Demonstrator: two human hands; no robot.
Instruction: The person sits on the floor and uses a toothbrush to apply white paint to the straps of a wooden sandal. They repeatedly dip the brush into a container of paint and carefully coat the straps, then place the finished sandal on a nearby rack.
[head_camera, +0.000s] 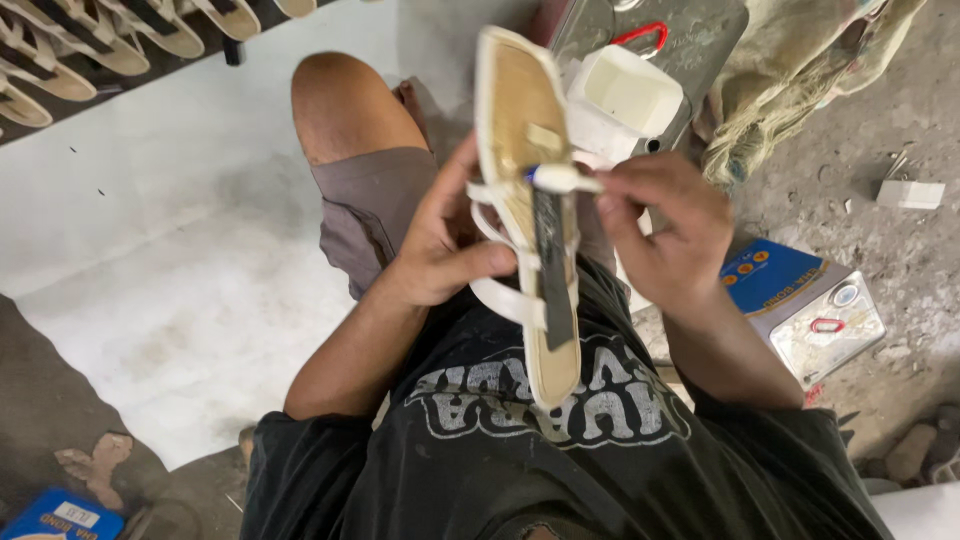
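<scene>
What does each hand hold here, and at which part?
The left hand grips the cream sandal at its straps, mid-length. The right hand pinches the white end of a dark flat tool lying on it.

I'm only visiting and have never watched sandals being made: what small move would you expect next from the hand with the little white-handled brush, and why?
Probably a short stroke further along the sole. The right hand holds the small white-handled brush against the cream strappy sandal, which the left hand grips by its straps. A dark strip runs down the insole, and the open white tub sits just behind.
</scene>
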